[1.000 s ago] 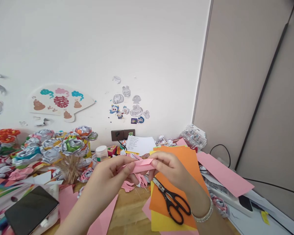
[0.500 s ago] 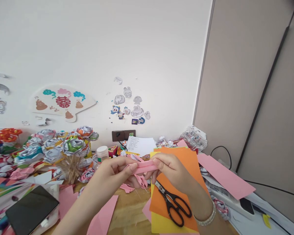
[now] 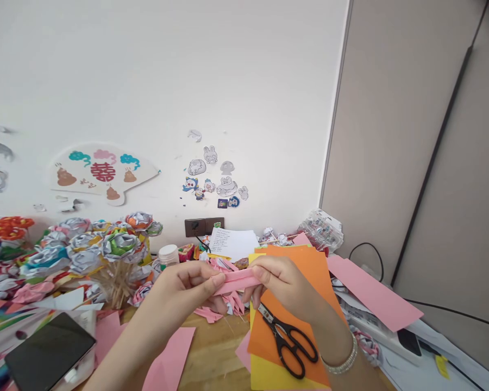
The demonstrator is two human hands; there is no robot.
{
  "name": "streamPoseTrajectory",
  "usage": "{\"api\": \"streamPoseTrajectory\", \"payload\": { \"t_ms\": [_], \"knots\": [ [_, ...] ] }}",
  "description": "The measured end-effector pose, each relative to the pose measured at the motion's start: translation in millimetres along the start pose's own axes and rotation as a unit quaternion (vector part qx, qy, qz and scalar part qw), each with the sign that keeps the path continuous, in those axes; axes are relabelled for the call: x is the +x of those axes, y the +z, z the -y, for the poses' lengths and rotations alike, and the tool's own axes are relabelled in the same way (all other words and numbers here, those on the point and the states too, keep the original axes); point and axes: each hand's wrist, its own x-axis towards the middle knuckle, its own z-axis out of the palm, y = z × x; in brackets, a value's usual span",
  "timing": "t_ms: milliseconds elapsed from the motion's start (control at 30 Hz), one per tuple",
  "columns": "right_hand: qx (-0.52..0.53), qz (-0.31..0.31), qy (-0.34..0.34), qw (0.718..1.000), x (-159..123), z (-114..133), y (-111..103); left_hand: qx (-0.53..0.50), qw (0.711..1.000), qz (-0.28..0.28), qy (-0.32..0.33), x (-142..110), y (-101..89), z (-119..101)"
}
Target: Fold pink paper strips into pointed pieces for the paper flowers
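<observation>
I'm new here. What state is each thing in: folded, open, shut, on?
Pink strip: folded lengthwise
Left hand: pinching the strip's left end
Right hand: pinching its right end
Scissors: lying down, blades shut
Orange paper: lying flat
White jar: upright, lid on
Black device: screen dark
Wall socket: plug in

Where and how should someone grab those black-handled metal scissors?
Probably by the black looped handles, coming from the near right: the black-handled metal scissors lie flat on orange paper sheets with both loops turned toward the camera, while the silvery blades point away and leftward.
</observation>
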Motion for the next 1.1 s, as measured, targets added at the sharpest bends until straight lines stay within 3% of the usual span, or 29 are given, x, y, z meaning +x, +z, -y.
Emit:
{"api": "streamPoseTrajectory", "payload": {
  "t_ms": [267,533,667,767,933,1100],
  "knots": [
    [-0.022,0.01,-0.007,1.0,-1.5,5.0,-1.1,0.006,1.0,-0.002,0.016,-2.1,-0.5,-3.6],
    [0.013,-0.027,-0.001,1.0,1.5,1.5,3.0,0.032,0.999,-0.018,0.039,-4.0,4.8,-4.5],
    [0.08,0.0,-0.005,0.997,1.8,0.4,0.7,0.029,0.997,-0.042,0.055,-2.3,5.4,-0.1],
    [0.111,0.025,-0.01,0.993,1.2,0.3,-1.1,0.017,0.998,-0.03,0.049,-2.4,5.5,-0.4],
    [0.043,-0.046,-0.001,0.998,3.1,-1.7,1.5,0.03,0.999,0.025,0.025,-1.8,6.4,-4.5],
    [0.015,-0.037,-0.009,0.999,4.0,-1.0,2.5,-0.001,0.999,-0.026,0.029,-3.0,10.6,-3.0]
  ]
}}
